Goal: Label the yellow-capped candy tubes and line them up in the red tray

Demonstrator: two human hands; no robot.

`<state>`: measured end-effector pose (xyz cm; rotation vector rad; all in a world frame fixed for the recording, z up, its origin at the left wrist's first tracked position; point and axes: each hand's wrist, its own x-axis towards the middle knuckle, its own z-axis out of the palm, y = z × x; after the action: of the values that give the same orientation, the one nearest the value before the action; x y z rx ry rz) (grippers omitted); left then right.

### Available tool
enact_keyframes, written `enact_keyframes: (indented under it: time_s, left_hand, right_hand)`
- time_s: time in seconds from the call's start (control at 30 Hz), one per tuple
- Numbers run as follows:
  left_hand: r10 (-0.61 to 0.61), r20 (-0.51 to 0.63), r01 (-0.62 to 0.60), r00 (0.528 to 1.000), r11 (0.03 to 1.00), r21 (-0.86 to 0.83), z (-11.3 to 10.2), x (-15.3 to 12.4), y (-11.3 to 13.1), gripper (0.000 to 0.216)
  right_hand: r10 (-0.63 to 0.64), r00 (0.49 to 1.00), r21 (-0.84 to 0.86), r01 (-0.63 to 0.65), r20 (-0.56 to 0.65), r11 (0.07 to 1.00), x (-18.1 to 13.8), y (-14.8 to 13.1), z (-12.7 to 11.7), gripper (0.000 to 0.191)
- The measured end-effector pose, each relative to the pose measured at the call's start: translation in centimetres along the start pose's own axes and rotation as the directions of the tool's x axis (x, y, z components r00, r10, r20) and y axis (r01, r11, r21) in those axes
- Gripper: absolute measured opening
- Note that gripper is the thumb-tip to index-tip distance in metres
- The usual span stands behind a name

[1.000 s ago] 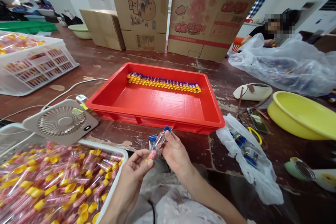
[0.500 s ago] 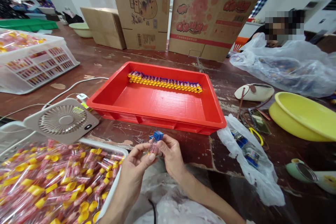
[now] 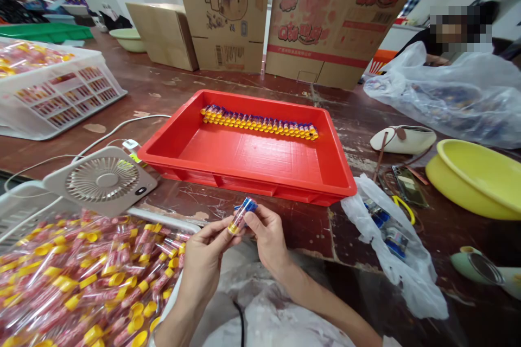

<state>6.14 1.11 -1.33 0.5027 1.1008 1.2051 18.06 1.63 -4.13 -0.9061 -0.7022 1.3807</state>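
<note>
My left hand (image 3: 205,257) and my right hand (image 3: 266,236) meet in front of me, both pinching one small clear candy tube (image 3: 240,215) with a yellow cap and a blue wrap at its far end. The left fingers hold the yellow-capped end, the right fingers the blue end. Just beyond lies a red tray (image 3: 203,171) with a single row of wrapped tubes (image 3: 258,122) along its far wall. At my lower left a white crate (image 3: 175,222) is heaped with several yellow-capped tubes (image 3: 81,282).
A small white fan (image 3: 101,180) with its cable lies left of the tray. A plastic bag with blue wraps (image 3: 386,230), a phone, a white pouch (image 3: 401,139) and a yellow basin (image 3: 476,176) sit to the right. Cardboard boxes (image 3: 321,16) stand behind; another person sits at the far right.
The tube has been turned in my hands: it stood tilted up a second ago and now lies lower, with the blue wrap closed round its far end. The view shifted slightly.
</note>
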Motion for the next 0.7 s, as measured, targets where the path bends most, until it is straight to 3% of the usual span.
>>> enact_keyframes:
  time_s: [0.23, 0.43, 0.5, 0.6, 0.7]
  left_hand:
    - [0.002, -0.008, -0.002, 1.000, 1.000, -0.001, -0.1, 0.3, -0.2, 0.036]
    - [-0.013, 0.146, 0.009, 0.989, 1.000, 0.023, -0.3, 0.0, 0.3, 0.035]
    - [-0.009, 0.147, -0.004, 0.989, 0.996, 0.086, -0.4, 0.0, 0.6, 0.035]
    - [0.058, 0.110, -0.083, 0.992, 0.967, 0.242, -0.2, 2.1, 2.3, 0.037]
    - [0.225, 0.165, -0.274, 0.960, 0.867, 0.416, 1.4, 7.3, 6.4, 0.043]
  right_hand:
    - [0.016, 1.000, -0.024, -0.016, -0.011, 1.000, 0.1, 0.2, -0.2, 0.026]
    - [0.010, 0.999, -0.111, -0.015, -0.049, 0.994, 0.3, -0.3, 0.0, 0.029]
    - [-0.002, 0.999, -0.124, -0.003, -0.048, 0.992, 0.5, -0.6, 0.1, 0.032]
    - [0.045, 0.999, 0.008, -0.045, 0.007, 0.999, 1.2, -0.4, -0.3, 0.042]
    - [0.094, 0.995, 0.086, -0.096, 0.027, 0.992, 2.5, 0.5, -1.3, 0.060]
